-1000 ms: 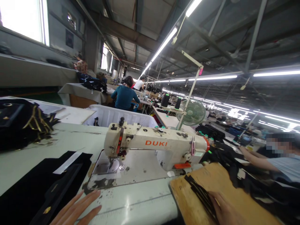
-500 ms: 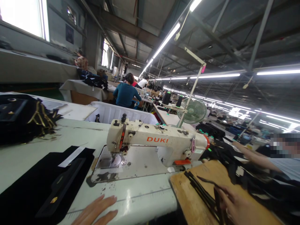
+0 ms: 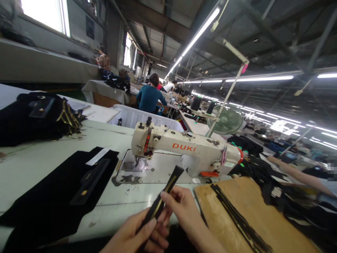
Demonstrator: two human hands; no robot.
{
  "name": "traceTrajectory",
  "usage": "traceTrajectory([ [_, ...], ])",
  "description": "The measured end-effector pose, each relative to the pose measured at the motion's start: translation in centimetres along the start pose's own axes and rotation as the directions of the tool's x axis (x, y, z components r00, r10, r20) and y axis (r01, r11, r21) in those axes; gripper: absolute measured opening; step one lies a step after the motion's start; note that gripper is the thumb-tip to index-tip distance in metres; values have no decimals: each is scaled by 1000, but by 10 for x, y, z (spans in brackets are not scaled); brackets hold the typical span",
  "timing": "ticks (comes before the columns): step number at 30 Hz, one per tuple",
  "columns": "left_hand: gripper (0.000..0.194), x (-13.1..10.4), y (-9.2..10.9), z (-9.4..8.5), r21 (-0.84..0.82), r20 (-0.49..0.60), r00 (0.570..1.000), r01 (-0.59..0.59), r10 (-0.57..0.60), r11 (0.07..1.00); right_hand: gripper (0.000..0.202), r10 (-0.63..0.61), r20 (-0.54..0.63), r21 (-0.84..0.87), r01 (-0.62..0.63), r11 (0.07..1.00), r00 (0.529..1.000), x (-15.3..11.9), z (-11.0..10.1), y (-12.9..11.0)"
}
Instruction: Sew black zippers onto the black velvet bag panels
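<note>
Smooth table [image 3: 39, 165]; hands pinch flat black strip [image 3: 168, 186].

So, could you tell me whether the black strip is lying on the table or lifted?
Lifted: both hands, left hand and right hand, hold the black strip above the table.

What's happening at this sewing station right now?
A person seated at a white sewing machine holds a narrow black strip with a gold line in both hands, the left hand gripping its lower end and the right hand pinching it higher up. More such strips lie on a wooden board to the right. Black fabric is spread on the table to the left. Another person's arm reaches in at the far right.
</note>
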State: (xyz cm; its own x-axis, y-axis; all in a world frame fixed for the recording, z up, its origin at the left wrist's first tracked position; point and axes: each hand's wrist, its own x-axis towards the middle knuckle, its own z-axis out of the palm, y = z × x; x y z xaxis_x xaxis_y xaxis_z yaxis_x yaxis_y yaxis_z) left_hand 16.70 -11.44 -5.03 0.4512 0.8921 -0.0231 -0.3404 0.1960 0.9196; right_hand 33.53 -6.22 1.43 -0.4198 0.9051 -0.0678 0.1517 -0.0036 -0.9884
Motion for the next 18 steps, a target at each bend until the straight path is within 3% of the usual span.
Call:
traceTrajectory([
  [2, 64, -11, 11, -2, -173, -31, 996, 82, -89, 981, 60, -3, -41, 10, 4, 1000, 999, 12, 2, -2],
  [5, 60, -22, 22, -8, -279, -36, 989, 127, -143, 952, 57, 1, -58, 36, 1, 999, 998, 23, 1, -2],
  [7, 59, -23, 25, -10, -276, -73, 988, 115, -140, 954, 57, 8, -49, 51, -5, 999, 999, 26, 3, 1],
  [12, 49, -17, 22, -12, -74, -147, 983, 101, -111, 992, 56, 3, -17, 55, -2, 998, 1000, 25, 9, 5],
  [18, 44, -31, 20, -22, -227, -180, 949, 215, -258, 950, 52, -28, -107, 76, 37, 996, 994, 37, 5, 3],
])
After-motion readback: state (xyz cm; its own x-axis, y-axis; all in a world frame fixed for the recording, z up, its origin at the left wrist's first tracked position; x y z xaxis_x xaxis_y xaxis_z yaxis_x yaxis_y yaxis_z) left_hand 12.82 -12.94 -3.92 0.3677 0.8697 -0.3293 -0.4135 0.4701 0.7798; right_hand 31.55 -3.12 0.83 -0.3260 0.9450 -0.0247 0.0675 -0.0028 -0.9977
